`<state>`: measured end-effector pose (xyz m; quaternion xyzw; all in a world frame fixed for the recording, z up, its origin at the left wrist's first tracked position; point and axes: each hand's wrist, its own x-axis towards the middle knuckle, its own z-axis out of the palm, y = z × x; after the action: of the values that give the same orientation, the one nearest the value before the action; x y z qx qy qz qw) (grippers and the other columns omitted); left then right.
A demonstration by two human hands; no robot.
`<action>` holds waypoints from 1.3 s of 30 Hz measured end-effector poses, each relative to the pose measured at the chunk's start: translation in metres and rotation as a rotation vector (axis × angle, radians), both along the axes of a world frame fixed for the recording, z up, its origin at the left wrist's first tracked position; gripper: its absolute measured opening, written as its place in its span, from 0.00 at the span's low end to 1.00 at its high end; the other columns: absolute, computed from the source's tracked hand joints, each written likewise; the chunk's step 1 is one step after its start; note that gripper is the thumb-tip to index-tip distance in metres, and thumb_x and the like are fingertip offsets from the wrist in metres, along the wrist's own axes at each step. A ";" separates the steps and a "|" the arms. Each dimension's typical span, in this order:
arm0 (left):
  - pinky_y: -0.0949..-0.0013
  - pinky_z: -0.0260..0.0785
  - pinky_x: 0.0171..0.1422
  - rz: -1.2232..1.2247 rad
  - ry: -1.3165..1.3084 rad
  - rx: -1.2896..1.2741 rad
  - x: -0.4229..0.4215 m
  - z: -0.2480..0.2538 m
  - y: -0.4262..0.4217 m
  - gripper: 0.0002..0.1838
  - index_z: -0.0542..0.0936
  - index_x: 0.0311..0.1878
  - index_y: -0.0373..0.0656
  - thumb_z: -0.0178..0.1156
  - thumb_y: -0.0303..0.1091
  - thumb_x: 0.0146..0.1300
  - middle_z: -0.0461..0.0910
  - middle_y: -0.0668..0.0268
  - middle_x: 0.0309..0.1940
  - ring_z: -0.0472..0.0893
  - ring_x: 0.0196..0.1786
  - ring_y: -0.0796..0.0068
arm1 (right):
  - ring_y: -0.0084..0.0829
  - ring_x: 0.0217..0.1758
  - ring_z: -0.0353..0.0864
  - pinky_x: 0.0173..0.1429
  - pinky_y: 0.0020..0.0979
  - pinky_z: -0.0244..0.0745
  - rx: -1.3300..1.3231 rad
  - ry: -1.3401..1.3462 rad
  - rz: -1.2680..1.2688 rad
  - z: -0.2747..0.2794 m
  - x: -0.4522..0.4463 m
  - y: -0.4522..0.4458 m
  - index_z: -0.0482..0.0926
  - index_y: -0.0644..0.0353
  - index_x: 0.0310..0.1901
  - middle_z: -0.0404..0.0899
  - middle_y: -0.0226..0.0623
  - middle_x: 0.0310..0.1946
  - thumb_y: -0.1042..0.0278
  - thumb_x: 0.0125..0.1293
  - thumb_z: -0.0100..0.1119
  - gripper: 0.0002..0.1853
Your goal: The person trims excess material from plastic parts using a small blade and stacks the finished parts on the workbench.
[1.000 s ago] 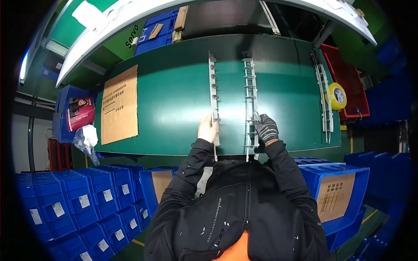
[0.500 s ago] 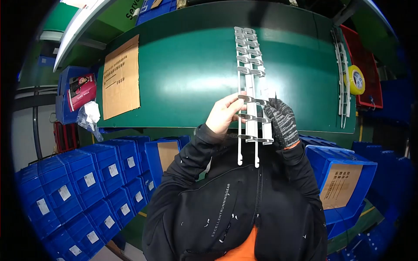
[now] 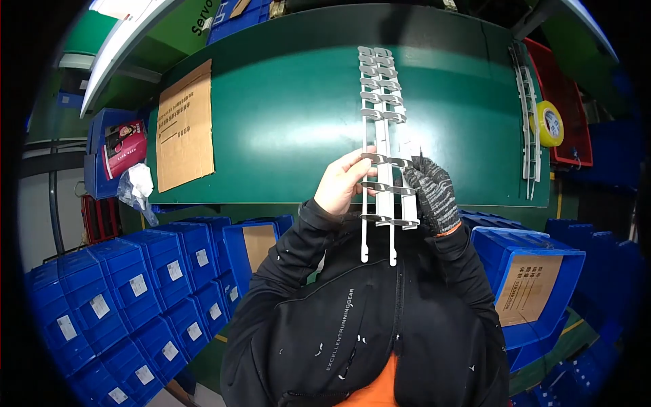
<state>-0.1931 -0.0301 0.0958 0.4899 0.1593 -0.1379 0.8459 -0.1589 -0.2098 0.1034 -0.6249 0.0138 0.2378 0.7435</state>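
A long white slatted rack (image 3: 383, 136), crossed by several grey oval loops, extends from over the green table to my jacket front. Two of its thin rails end in notched tips near my chest. My left hand (image 3: 339, 184), bare, is closed on the rack's left rail, with thumb and fingers beside one of the loops. On the opposite side, my right hand (image 3: 436, 197) in a grey-and-black knitted glove is closed at the rack's right edge. A thin dark point sticks up by its fingertips, too small to name. The glove hides part of the right edge.
The green table (image 3: 285, 136) carries a flat cardboard sheet (image 3: 186, 129) at left. At right lie similar white strips (image 3: 529, 129) and a yellow tape roll (image 3: 549, 123), beside a red tray (image 3: 576, 146). Blue bins (image 3: 135, 278) stand stacked below left; another blue bin (image 3: 563, 285) is below right.
The rack and both hands appear slightly further left and lower in view. The table's surroundings have also shifted a little. Both hands keep their places on the rack.
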 end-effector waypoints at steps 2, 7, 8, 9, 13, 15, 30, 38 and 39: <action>0.74 0.73 0.35 -0.006 -0.001 -0.021 0.000 -0.003 0.000 0.24 0.62 0.60 0.32 0.49 0.34 0.64 0.77 0.60 0.37 0.78 0.37 0.76 | 0.17 0.31 0.72 0.35 0.21 0.69 0.007 -0.007 0.031 -0.006 0.000 -0.002 0.75 0.65 0.40 0.77 0.30 0.31 0.69 0.61 0.51 0.10; 0.71 0.74 0.37 -0.042 0.019 -0.029 0.003 -0.006 0.003 0.23 0.63 0.59 0.37 0.51 0.33 0.62 0.73 0.64 0.41 0.75 0.42 0.77 | 0.18 0.30 0.72 0.35 0.22 0.69 0.023 0.008 -0.031 -0.002 0.010 -0.006 0.74 0.67 0.39 0.76 0.32 0.28 0.71 0.58 0.55 0.10; 0.71 0.74 0.37 -0.045 0.014 -0.030 0.005 -0.007 0.001 0.23 0.63 0.59 0.37 0.51 0.33 0.62 0.73 0.64 0.41 0.75 0.42 0.77 | 0.18 0.29 0.71 0.34 0.22 0.68 0.045 0.034 -0.068 0.003 0.013 -0.007 0.74 0.66 0.40 0.75 0.31 0.27 0.71 0.57 0.56 0.10; 0.70 0.74 0.38 -0.035 -0.020 -0.004 0.009 -0.007 -0.002 0.22 0.63 0.59 0.37 0.51 0.32 0.62 0.72 0.63 0.43 0.75 0.43 0.76 | 0.17 0.28 0.70 0.34 0.21 0.68 -0.049 -0.081 -0.099 0.002 0.017 -0.008 0.74 0.66 0.40 0.75 0.30 0.27 0.72 0.57 0.56 0.10; 0.71 0.75 0.41 -0.027 -0.046 0.097 0.026 -0.026 -0.008 0.21 0.63 0.57 0.36 0.51 0.28 0.61 0.72 0.59 0.46 0.76 0.45 0.74 | 0.22 0.27 0.71 0.35 0.24 0.70 -0.517 -0.400 -0.067 -0.009 0.033 -0.013 0.73 0.64 0.42 0.77 0.34 0.29 0.68 0.51 0.63 0.17; 0.74 0.74 0.40 -0.005 -0.037 0.174 0.034 -0.048 -0.012 0.20 0.63 0.56 0.36 0.50 0.25 0.60 0.74 0.59 0.43 0.77 0.40 0.75 | 0.32 0.31 0.77 0.37 0.30 0.72 -0.655 -0.535 -0.062 -0.023 0.035 -0.008 0.73 0.64 0.44 0.78 0.40 0.32 0.63 0.51 0.62 0.20; 0.75 0.69 0.40 -0.218 0.039 0.675 0.064 -0.105 0.051 0.23 0.73 0.47 0.32 0.57 0.42 0.56 0.78 0.59 0.30 0.77 0.32 0.76 | 0.39 0.42 0.77 0.46 0.34 0.72 -0.886 -0.654 0.164 -0.081 0.034 0.029 0.72 0.64 0.47 0.76 0.43 0.41 0.56 0.52 0.61 0.24; 0.74 0.69 0.36 0.168 -0.079 1.097 0.132 -0.146 0.031 0.23 0.70 0.35 0.31 0.66 0.41 0.46 0.76 0.62 0.26 0.75 0.29 0.76 | 0.41 0.41 0.75 0.46 0.35 0.71 -0.904 -0.841 0.316 -0.064 0.042 0.031 0.71 0.61 0.49 0.74 0.43 0.41 0.49 0.49 0.61 0.29; 0.70 0.68 0.41 0.174 -0.053 0.962 0.138 -0.145 0.027 0.23 0.70 0.33 0.32 0.66 0.42 0.43 0.75 0.58 0.29 0.75 0.34 0.69 | 0.40 0.39 0.76 0.44 0.35 0.72 -0.876 -0.832 0.246 -0.057 0.042 0.024 0.72 0.59 0.49 0.75 0.42 0.40 0.51 0.48 0.63 0.28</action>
<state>-0.0555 -0.0029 -0.0490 0.8133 0.2238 0.0348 0.5359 -0.1169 -0.1858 0.0468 -0.9097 -0.2529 0.0303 0.3279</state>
